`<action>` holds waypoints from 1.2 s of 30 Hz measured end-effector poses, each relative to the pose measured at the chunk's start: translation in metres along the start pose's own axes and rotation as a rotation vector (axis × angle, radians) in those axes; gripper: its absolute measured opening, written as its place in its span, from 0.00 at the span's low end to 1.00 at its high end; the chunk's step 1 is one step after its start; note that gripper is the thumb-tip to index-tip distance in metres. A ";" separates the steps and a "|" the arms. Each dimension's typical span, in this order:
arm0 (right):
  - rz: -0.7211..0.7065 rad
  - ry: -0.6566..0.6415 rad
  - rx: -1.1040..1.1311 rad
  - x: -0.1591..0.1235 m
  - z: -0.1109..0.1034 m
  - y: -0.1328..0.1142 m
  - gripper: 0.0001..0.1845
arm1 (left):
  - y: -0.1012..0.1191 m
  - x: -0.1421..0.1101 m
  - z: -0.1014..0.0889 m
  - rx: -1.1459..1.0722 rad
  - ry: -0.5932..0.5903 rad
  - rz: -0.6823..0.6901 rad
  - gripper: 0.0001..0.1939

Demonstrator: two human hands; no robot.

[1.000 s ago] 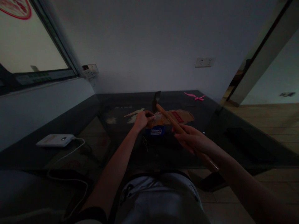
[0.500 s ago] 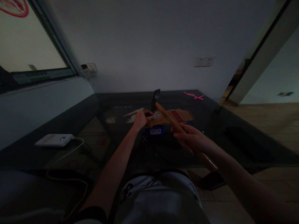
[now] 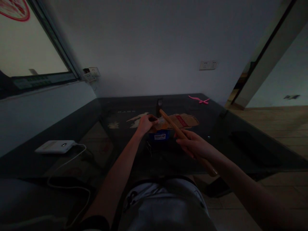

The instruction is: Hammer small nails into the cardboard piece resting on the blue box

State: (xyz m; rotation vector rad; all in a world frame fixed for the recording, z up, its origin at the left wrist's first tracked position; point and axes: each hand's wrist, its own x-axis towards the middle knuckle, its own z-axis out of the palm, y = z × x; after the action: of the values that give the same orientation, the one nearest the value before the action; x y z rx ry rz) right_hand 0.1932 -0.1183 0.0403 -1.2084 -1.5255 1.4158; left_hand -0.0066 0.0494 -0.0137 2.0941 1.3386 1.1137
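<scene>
My right hand [image 3: 192,142] is wrapped round the wooden handle of a hammer [image 3: 172,123]. Its dark metal head is over the back of a piece of brown cardboard [image 3: 187,120] with a red patch. The cardboard lies across a small blue box [image 3: 158,135] with a white label. My left hand [image 3: 147,124] is closed in a pinch at the cardboard's left part, beside the hammer head. What sits between those fingertips is too small and dark to make out. Torn pale scraps [image 3: 139,120] lie left of that hand.
A white power bank [image 3: 55,146] with a white cable lies on the dark table [image 3: 125,102] at left. Pink ribbon [image 3: 199,99] rests near the back right corner. A dark flat object [image 3: 252,148] is at the right. The wall stands behind the table.
The hammer head has come down lower toward the cardboard, and my right hand has dropped slightly with the handle. My left hand stays in about the same place.
</scene>
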 end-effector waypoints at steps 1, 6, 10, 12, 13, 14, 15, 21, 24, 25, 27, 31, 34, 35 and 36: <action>0.008 0.000 -0.005 0.001 0.000 0.003 0.13 | -0.001 0.000 0.000 0.002 -0.001 0.003 0.09; -0.005 0.020 -0.006 -0.002 -0.003 0.005 0.14 | -0.002 -0.001 0.001 -0.006 -0.018 0.013 0.09; -0.009 0.022 -0.006 -0.001 -0.002 0.004 0.14 | 0.001 -0.001 0.000 0.011 -0.004 -0.014 0.10; 0.004 0.022 -0.017 0.002 0.000 0.006 0.14 | 0.002 -0.001 0.000 0.032 -0.002 -0.019 0.10; 0.010 0.023 -0.023 0.003 0.000 0.007 0.14 | 0.002 -0.001 0.000 0.041 -0.002 -0.015 0.09; 0.015 0.027 -0.028 0.003 0.000 0.007 0.14 | 0.002 -0.001 0.000 0.046 -0.003 -0.011 0.09; 0.016 0.032 -0.033 0.003 0.000 0.007 0.14 | 0.003 -0.001 0.000 0.046 -0.009 -0.009 0.09; 0.007 0.044 -0.042 -0.003 0.000 0.002 0.13 | 0.002 0.000 0.001 0.047 -0.023 -0.023 0.09; 0.020 0.032 -0.048 -0.001 0.001 0.005 0.13 | 0.002 0.000 0.002 0.055 -0.008 -0.017 0.09; 0.022 0.029 -0.050 0.001 0.001 0.006 0.14 | 0.002 0.000 0.002 0.061 -0.001 -0.009 0.09; 0.019 0.031 -0.050 0.002 0.001 0.007 0.14 | 0.003 -0.001 0.001 0.071 0.011 0.005 0.09; -0.001 0.037 -0.040 -0.001 0.000 0.004 0.14 | 0.003 0.000 0.001 0.057 0.000 0.007 0.08; 0.005 0.033 -0.036 0.000 0.001 0.004 0.15 | 0.002 0.000 0.001 0.061 -0.016 -0.029 0.09; 0.012 0.030 -0.039 0.001 0.002 0.005 0.15 | 0.002 0.000 0.002 0.069 -0.015 -0.037 0.09; 0.019 0.029 -0.043 0.002 0.002 0.006 0.15 | 0.002 0.000 0.002 0.077 -0.012 -0.039 0.10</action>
State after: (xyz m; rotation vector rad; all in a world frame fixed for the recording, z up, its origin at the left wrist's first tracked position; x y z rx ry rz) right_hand 0.1914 -0.1171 0.0339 -1.2672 -1.5361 1.3782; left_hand -0.0042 0.0492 -0.0133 2.1163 1.4314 1.0476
